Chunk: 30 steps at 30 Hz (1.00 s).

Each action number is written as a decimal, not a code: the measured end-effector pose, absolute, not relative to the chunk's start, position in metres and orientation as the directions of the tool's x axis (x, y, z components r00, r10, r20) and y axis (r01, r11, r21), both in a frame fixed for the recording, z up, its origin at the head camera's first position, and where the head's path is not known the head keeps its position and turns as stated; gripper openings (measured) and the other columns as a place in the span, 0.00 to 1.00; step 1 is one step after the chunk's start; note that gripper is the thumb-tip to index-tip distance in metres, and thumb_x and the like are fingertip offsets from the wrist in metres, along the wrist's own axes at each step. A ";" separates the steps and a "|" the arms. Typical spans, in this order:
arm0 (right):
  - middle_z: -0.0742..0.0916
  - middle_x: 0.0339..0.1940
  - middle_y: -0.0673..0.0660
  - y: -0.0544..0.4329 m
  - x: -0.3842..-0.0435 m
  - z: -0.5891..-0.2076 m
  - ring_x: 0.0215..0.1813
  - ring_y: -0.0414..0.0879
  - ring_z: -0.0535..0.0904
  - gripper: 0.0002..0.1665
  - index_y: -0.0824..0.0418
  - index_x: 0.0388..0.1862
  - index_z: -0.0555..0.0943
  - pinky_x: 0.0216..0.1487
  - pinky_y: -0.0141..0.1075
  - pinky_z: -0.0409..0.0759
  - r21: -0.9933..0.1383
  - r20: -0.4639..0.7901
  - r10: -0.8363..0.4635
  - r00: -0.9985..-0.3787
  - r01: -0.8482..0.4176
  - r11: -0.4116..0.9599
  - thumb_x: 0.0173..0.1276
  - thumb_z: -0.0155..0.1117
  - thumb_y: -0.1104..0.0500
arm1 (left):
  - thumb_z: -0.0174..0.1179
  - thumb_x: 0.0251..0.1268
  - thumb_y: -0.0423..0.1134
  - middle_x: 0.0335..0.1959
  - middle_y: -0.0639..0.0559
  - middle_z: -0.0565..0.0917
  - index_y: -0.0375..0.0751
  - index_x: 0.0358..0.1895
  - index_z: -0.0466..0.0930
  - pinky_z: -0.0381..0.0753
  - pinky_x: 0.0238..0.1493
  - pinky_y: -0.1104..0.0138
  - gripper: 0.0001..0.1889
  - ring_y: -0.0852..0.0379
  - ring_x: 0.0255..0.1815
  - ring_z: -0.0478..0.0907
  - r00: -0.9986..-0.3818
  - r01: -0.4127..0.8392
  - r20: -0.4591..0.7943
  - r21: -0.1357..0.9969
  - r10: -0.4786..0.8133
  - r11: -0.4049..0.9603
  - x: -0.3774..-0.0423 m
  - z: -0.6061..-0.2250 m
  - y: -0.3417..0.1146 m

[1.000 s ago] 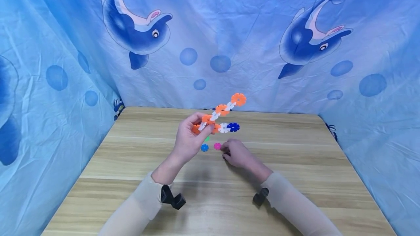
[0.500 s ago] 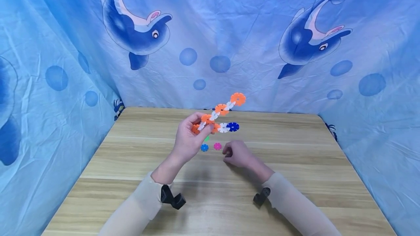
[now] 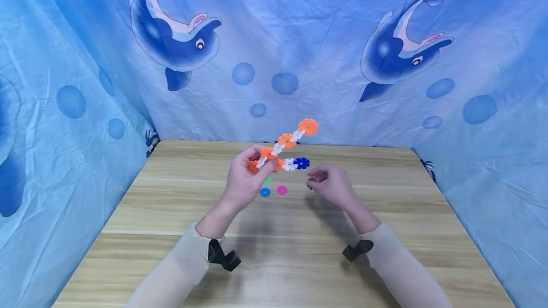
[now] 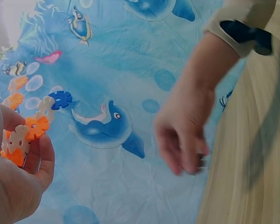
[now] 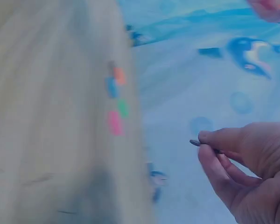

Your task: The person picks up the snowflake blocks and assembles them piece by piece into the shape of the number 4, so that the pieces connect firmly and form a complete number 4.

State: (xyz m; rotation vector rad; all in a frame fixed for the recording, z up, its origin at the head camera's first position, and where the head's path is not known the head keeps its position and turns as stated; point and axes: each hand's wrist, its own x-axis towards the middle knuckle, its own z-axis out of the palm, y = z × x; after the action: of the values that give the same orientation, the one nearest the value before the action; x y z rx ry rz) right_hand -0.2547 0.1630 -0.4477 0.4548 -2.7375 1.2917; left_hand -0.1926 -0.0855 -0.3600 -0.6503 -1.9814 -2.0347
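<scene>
My left hand (image 3: 245,182) holds up a chain of interlocking snowflake discs (image 3: 287,141), orange and white. One branch slants up to an orange disc (image 3: 308,127); the other ends in a dark blue disc (image 3: 301,163). Fingers hide part of the chain. Right of it, my right hand (image 3: 336,187) is raised above the table. Between thumb and forefinger it pinches a small dark disc (image 5: 195,143), seen edge-on in the right wrist view. On the table below the chain lie a pink disc (image 3: 281,190), a blue disc (image 3: 265,192) and a green disc (image 3: 268,179).
The wooden table (image 3: 274,270) spreads out under both forearms. Blue dolphin-print cloth (image 3: 274,37) hangs behind it and along both sides. In the right wrist view, a blurred orange piece (image 5: 119,75) lies by the other loose discs.
My right hand has left the spot beside the pink disc, lifting and moving right with the dark disc pinched in its fingers. My left hand and the chain stay nearly in place.
</scene>
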 end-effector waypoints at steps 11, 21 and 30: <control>0.89 0.37 0.61 0.168 -0.203 -0.355 0.38 0.52 0.87 0.10 0.67 0.40 0.85 0.38 0.36 0.86 -0.794 0.546 -0.165 -0.821 -0.570 0.210 0.59 0.70 0.70 | 0.62 0.65 0.35 0.40 0.43 0.80 0.41 0.47 0.78 0.86 0.37 0.59 0.09 0.39 0.34 0.82 -0.876 0.454 0.460 0.888 0.148 -0.073 -0.193 -0.361 -0.086; 0.87 0.34 0.67 0.159 -0.184 -0.335 0.39 0.53 0.86 0.15 0.74 0.35 0.85 0.42 0.37 0.85 -0.520 0.821 -0.217 -0.528 -0.849 0.099 0.50 0.65 0.84 | 0.61 0.66 0.32 0.40 0.41 0.80 0.37 0.48 0.77 0.86 0.39 0.58 0.10 0.45 0.33 0.84 -0.869 0.455 0.465 0.885 0.169 -0.096 -0.191 -0.359 -0.084; 0.88 0.35 0.63 0.158 -0.183 -0.334 0.40 0.55 0.86 0.16 0.68 0.32 0.87 0.47 0.32 0.83 -0.349 0.883 -0.239 -0.405 -0.905 0.243 0.46 0.70 0.82 | 0.60 0.66 0.33 0.40 0.41 0.79 0.34 0.49 0.77 0.86 0.38 0.58 0.11 0.41 0.33 0.83 -0.865 0.459 0.468 0.884 0.182 -0.088 -0.191 -0.358 -0.084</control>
State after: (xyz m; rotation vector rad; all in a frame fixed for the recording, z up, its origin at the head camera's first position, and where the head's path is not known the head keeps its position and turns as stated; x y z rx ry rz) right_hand -0.1833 0.1582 -0.3342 1.0509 -1.8042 1.1853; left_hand -0.1911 -0.0837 -0.3582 -0.7099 -1.9746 -2.0626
